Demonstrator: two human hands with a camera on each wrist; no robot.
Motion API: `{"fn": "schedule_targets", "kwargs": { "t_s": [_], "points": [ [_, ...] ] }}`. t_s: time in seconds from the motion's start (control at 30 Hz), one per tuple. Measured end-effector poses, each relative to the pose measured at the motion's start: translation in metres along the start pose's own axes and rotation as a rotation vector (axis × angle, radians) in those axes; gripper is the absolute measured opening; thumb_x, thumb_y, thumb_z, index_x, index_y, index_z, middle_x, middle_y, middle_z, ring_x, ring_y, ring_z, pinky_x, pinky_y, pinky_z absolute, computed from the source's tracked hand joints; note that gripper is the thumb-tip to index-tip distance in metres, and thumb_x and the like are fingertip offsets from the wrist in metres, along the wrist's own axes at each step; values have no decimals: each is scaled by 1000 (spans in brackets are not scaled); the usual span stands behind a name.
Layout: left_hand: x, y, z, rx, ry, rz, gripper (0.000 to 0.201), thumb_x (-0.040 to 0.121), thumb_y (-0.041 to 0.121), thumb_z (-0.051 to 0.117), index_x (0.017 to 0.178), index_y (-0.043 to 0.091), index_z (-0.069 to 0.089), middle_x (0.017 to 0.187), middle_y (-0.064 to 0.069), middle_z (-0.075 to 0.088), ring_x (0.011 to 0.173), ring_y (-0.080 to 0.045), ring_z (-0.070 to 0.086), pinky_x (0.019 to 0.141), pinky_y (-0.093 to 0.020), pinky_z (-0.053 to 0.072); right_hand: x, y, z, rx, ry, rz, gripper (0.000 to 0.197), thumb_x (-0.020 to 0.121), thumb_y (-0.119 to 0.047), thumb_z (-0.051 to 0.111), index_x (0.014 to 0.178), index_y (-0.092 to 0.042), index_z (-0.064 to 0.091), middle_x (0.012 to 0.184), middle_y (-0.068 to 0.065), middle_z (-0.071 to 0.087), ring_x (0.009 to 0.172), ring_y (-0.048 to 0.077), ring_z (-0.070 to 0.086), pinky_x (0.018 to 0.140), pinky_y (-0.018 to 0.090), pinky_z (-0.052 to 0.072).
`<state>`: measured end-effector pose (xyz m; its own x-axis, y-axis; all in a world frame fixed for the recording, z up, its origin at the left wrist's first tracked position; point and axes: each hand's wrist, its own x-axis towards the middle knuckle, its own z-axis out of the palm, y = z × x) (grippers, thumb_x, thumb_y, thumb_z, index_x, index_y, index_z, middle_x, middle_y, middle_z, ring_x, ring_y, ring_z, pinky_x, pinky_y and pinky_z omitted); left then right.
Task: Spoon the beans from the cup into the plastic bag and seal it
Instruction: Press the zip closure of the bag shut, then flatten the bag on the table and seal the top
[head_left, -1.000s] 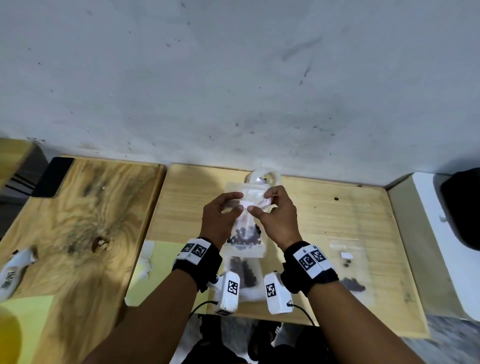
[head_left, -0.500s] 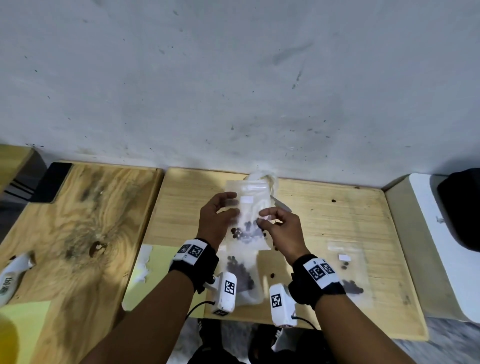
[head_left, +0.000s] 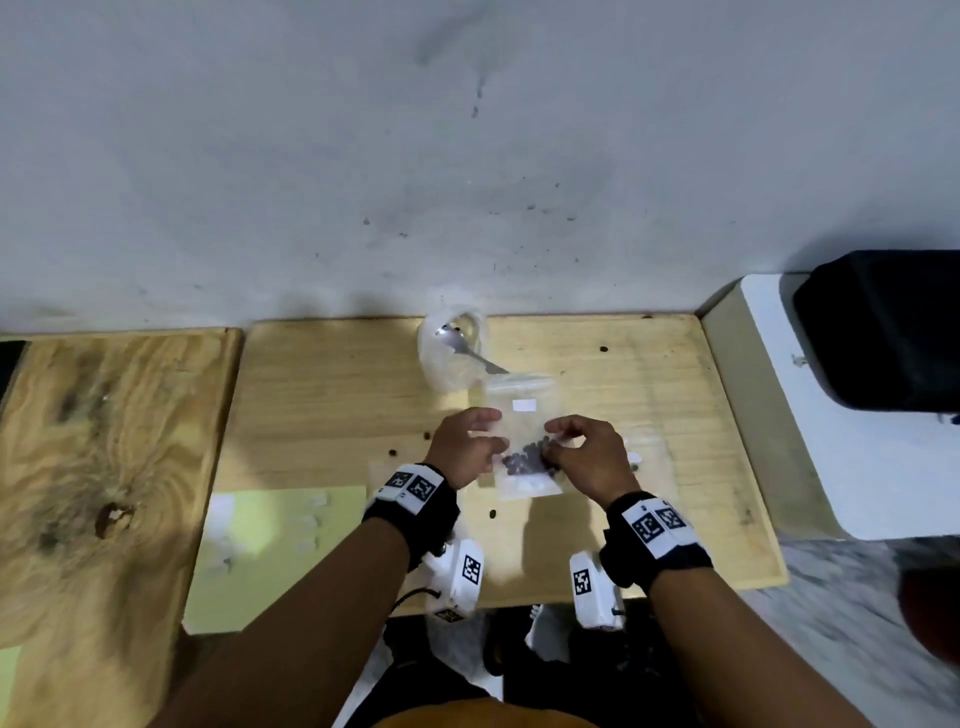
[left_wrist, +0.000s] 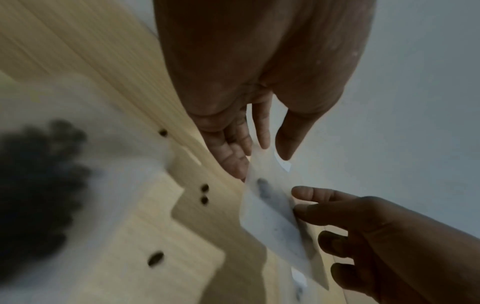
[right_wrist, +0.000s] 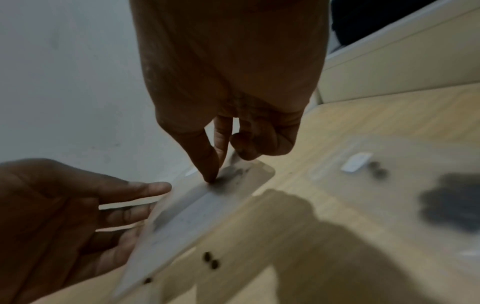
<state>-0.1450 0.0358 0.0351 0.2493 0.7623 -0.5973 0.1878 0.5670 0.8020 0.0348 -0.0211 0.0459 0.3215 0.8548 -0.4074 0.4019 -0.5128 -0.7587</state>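
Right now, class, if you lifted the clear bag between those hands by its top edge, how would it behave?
Probably floppy: the thin bag curves where the right hand pinches it. Likely bottom-heavy: the beans sit bunched low inside. Possibly slippery, being smooth plastic.

cup (head_left: 451, 358) just behind bag (head_left: 522, 415), open tabletop (head_left: 322, 405) left

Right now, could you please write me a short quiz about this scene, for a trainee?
1. True or false: the spoon rests in the cup.
2. The beans look: A) dark; B) white; C) green.
3. What does the right hand pinch with its fingers?
Key: 1 true; 2 A; 3 the plastic bag.
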Motion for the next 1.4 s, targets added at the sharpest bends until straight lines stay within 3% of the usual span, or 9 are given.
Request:
{"fn": "schedule_targets", "kwargs": {
  "t_s": [0.27, 0.53, 0.7, 0.83, 0.97, 1.07, 1.17, 1.27, 1.4],
  "points": [
    [16, -21, 119, 130, -215, -113, 45, 85, 1, 67, 127, 13, 56, 121, -3, 54, 77, -25, 61, 61, -30, 48, -13, 80, -71, -117, 163, 250, 33, 76, -21, 78, 107, -21, 68, 108, -3, 64, 99, 18, 62, 88, 31, 50],
    [16, -26, 150, 239, -313, -196, 56, 87, 8, 66, 139, 18, 47, 140, -2, 47, 94, -22, 59, 65, -24, 46, -13, 121, -81, -306, 118, 301, 48, 73, -21, 79, 119, -27, 64, 129, 6, 52, 103, 29, 65, 86, 37, 53],
    [4, -21, 116, 143, -209, -157, 36, 90, 6, 62, 125, 16, 56, 120, -2, 55, 78, -19, 57, 59, -25, 41, -20, 104, -63, -353, 176, 172, 53, 81, -16, 69, 130, -27, 55, 143, -1, 38, 90, 30, 66, 70, 32, 47],
    [-12, -24, 60, 56, -59, -51, 18, 89, 7, 62, 104, 18, 63, 91, 1, 65, 65, -15, 63, 53, -22, 40, -25, 66, -23, -240, 82, -28, 30, 80, -19, 71, 108, -27, 65, 114, -7, 59, 97, 15, 61, 77, 22, 38],
    [-31, -36, -9, 83, 220, 27, 13, 88, 7, 64, 95, 17, 68, 78, -2, 65, 56, -13, 61, 53, -20, 45, -33, 32, 35, -167, -164, -91, 17, 78, -29, 73, 79, -36, 58, 97, -16, 68, 96, 13, 66, 83, 32, 53],
    [-47, -51, -54, 173, 425, 61, 11, 86, 10, 67, 89, 21, 70, 85, -1, 69, 70, -20, 63, 69, -29, 50, -40, 12, 73, -264, -269, -114, 18, 81, -32, 72, 96, -29, 62, 101, -19, 63, 99, 15, 64, 76, 27, 47],
    [-61, -69, -87, 331, 534, 16, 7, 86, 17, 68, 90, 22, 69, 98, 1, 67, 83, -19, 62, 75, -25, 44, -45, 3, 104, -365, -318, -71, 49, 81, -39, 73, 126, -33, 54, 126, -10, 58, 112, 15, 59, 83, 25, 44],
    [-67, -87, -101, 373, 441, -121, 11, 84, 26, 69, 95, 26, 68, 119, 0, 59, 104, -25, 60, 90, -32, 48, -47, 2, 123, -403, -311, -18, 78, 75, -51, 75, 142, -32, 39, 141, -2, 50, 123, 23, 56, 97, 37, 48],
    [-72, -93, -97, 219, 328, -165, 19, 83, 14, 69, 102, 19, 68, 118, -2, 64, 107, -23, 60, 91, -30, 48, -51, 3, 133, -398, -298, 30, 88, 69, -48, 78, 144, -33, 34, 136, -1, 57, 117, 25, 60, 97, 43, 50]
  ]
}}
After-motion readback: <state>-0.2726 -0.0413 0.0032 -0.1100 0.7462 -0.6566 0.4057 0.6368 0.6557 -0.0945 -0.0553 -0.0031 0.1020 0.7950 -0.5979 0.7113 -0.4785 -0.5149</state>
